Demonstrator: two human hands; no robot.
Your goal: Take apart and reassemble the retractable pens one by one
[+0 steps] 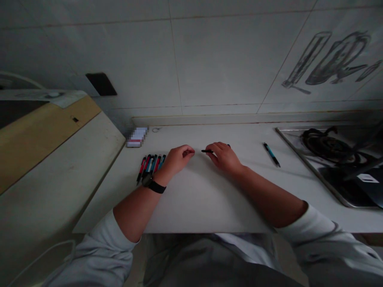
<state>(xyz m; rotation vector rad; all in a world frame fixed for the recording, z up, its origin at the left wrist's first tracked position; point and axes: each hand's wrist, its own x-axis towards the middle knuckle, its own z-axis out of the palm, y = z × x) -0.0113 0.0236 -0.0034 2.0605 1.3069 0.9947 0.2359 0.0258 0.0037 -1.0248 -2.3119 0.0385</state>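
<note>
Above the middle of the white counter, my right hand point(223, 156) grips a pen point(206, 151); its dark tip sticks out to the left and most of its barrel is hidden by the fingers. A short gap to the left, my left hand point(178, 157) has thumb and fingers pinched together. Whatever it may hold is too small or hidden to make out. Beside my left wrist lies a row of several pens point(149, 164) with red, blue and black parts, partly covered by that hand. A blue and black pen point(271, 154) lies alone to the right.
A gas stove point(326, 159) with a metal rim borders the counter point(203, 199) on the right. At the left stands a large white and tan cabinet or box point(60, 151). A blurred phone-like object point(137, 136) and a small ring point(156, 130) lie near the tiled wall point(215, 59).
</note>
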